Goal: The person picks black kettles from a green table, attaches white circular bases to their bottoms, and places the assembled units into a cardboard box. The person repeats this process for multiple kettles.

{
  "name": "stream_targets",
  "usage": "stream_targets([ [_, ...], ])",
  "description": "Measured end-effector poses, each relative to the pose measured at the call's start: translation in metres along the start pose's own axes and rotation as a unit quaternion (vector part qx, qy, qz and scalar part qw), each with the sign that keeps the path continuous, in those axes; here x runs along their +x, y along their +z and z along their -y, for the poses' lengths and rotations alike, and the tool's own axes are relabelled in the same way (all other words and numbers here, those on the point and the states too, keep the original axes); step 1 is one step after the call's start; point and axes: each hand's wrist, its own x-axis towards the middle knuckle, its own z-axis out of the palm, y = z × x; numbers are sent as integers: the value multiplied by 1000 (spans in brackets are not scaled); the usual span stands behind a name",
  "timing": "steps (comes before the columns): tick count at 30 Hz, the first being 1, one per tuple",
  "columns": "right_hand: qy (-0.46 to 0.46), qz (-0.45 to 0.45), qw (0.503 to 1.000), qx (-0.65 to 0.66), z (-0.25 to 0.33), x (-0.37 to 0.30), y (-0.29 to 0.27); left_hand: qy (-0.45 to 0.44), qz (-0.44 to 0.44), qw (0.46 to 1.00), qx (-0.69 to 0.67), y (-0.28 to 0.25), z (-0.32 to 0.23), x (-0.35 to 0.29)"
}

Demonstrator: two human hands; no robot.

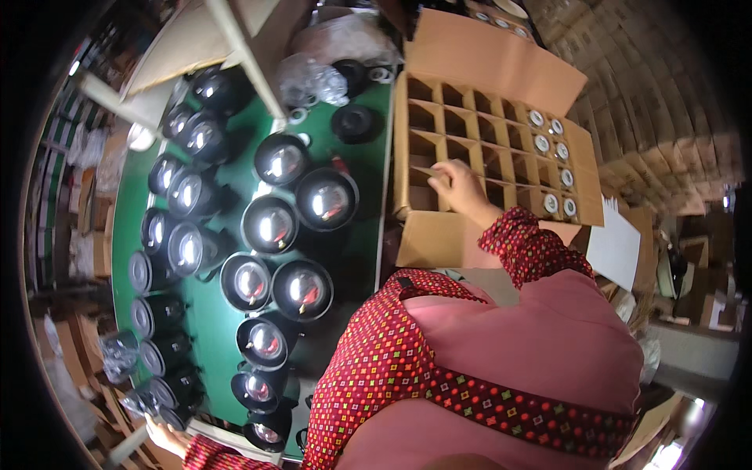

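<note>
My right hand (460,188) reaches over the open cardboard carton (402,149). Its thumb and forefinger pinch the edge of a cardboard divider (425,171) near the carton's left side. Far off at the lower left, my left hand (166,437) is at the edge of the green table (211,337), against a black cup-shaped housing (170,418). Its fingers are partly hidden there, so its grip is unclear. Several round black housings with shiny domed insides (270,224) stand on the table in rows. In the carton's right-hand cells stand several items with round silvery-white ends (541,143).
Clear plastic bags (317,82) lie at the table's far end beside a black round part (352,123). A pale upright post (247,59) rises there. More clear plastic (119,354) sits by the left edge. Stacked cartons (627,94) fill the far right, near white sheets (614,244).
</note>
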Motion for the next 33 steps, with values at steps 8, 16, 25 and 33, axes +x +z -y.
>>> stream_targets([
  [8, 296, -102, 886, -342, -270, 27, -128, 254, 181, 949, -50, 114, -106, -280],
  [16, 286, 27, 902, -323, -414, 82, -185, 272, 421, 864, -53, 224, -140, -457],
  [25, 250, 87, 890, -371, -381, 81, -241, 285, 603, 745, -30, 284, -144, -567],
  [33, -141, 186, 963, -138, -32, 99, -318, 433, 722, 534, -79, 332, -169, -671],
])
